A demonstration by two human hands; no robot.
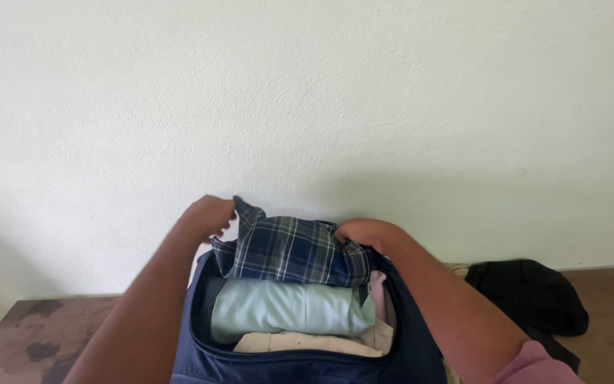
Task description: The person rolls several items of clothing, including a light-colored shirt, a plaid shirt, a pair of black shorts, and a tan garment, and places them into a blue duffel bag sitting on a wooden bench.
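A navy blue bag (200, 341) stands open on a table, packed with folded clothes. On top lies a dark blue plaid garment (289, 249). My left hand (206, 215) grips its far left corner. My right hand (364, 233) holds its right edge, fingers tucked into the cloth. Under the plaid piece lies a rolled pale green garment (286, 306), and below that a cream one (307, 345). A strip of pale pink fabric (378, 284) shows at the bag's right side.
The bag rests on a worn brown table (30, 334) set against a plain white wall (307, 92). A black garment (531, 295) lies crumpled on the table to the right of the bag.
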